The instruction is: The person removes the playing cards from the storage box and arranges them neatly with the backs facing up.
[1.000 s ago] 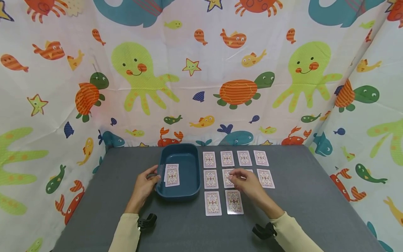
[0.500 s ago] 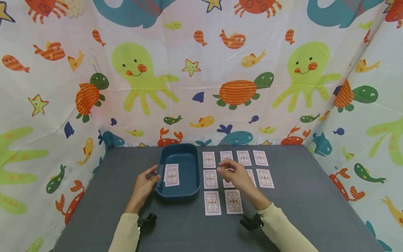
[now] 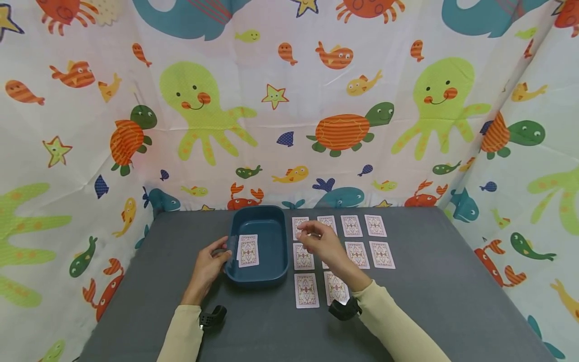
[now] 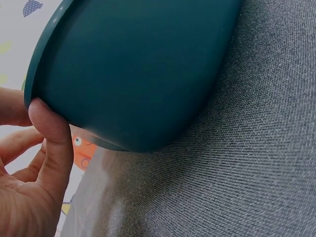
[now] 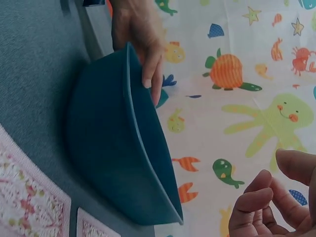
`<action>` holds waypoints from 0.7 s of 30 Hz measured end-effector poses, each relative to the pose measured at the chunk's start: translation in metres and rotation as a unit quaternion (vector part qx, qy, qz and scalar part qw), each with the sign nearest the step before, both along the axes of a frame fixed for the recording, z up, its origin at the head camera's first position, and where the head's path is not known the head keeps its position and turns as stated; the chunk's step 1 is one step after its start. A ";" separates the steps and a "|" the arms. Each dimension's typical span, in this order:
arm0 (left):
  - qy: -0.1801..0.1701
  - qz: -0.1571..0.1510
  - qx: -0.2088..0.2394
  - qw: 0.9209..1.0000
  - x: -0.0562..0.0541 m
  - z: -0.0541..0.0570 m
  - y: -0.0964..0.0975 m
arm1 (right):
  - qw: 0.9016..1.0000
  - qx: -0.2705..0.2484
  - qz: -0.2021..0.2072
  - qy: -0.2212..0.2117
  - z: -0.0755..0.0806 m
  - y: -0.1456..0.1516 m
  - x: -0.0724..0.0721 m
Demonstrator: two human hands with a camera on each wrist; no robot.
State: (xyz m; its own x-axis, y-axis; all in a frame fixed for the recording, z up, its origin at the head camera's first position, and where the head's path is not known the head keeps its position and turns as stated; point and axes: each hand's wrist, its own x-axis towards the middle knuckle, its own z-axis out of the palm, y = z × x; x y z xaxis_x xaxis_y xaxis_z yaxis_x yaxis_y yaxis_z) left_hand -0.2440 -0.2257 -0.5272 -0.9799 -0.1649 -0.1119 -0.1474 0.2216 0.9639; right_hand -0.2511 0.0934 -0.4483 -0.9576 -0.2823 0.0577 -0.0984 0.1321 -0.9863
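Observation:
My left hand [image 3: 209,266] grips the left side of a dark blue plastic tub [image 3: 273,275]; in the left wrist view the thumb presses its outer wall by the rim. Two or so overlapping playing cards [image 3: 249,251] lie back up inside the tub. My right hand [image 3: 326,247] hovers over the left part of a card layout, fingers loosely bent and nothing between them. It partly covers the back-left card [image 3: 296,222] and a card in the middle row. In the right wrist view, thumb and fingertips [image 5: 259,200] stand apart, beside the tub's wall.
Face-down playing cards lie in rows right of the tub: several at the back [image 3: 351,226], several in the middle row [image 3: 382,255], two in front [image 3: 306,290]. A grey cloth [image 3: 271,327] covers the table. A sea-animal curtain [image 3: 280,45] hangs around it.
My right hand has moved left across the layout, from the second column toward the first column and the tub. My left hand stays at the tub; the cards lie as before.

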 end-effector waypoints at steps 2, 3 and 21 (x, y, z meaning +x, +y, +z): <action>0.003 0.001 0.001 1.000 0.000 0.000 0.000 | 1.000 0.001 0.002 0.003 0.002 -0.004 -0.001; 0.005 0.001 0.003 1.000 0.000 -0.001 0.000 | 1.000 -0.003 0.003 0.002 0.002 -0.007 -0.001; 0.008 -0.001 0.003 1.000 0.000 -0.001 0.003 | 1.000 -0.014 0.018 0.004 0.004 -0.045 -0.014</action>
